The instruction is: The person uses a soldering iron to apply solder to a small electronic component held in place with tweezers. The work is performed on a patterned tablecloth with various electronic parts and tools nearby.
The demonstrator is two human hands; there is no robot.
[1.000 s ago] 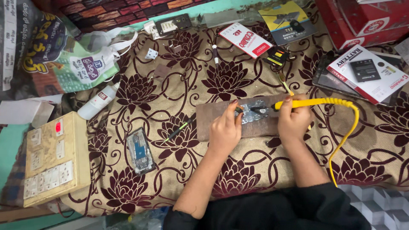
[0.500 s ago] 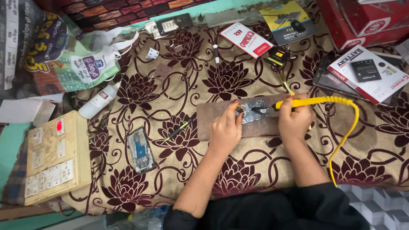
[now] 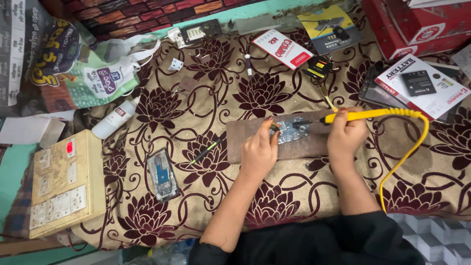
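My right hand [image 3: 346, 137] grips a yellow-handled soldering iron [image 3: 363, 115], its dark tip pointing left onto a small shiny circuit part [image 3: 292, 131]. That part lies on a brown rectangular board [image 3: 245, 140] in the middle of the flowered cloth. My left hand [image 3: 258, 153] rests on the board, its fingertips pinching the part's left edge together with something small and dark. The iron's yellow coiled cord [image 3: 409, 147] loops off to the right and down.
An opened phone [image 3: 162, 175] and a thin green-tipped tool [image 3: 206, 150] lie left of the board. A switchboard box [image 3: 64, 184], white bottle [image 3: 114, 119] and bags sit further left. Battery packs, cards and red boxes [image 3: 422, 22] crowd the far right.
Both hands stay on the board; the soldering iron's tip has shifted only slightly over the part.
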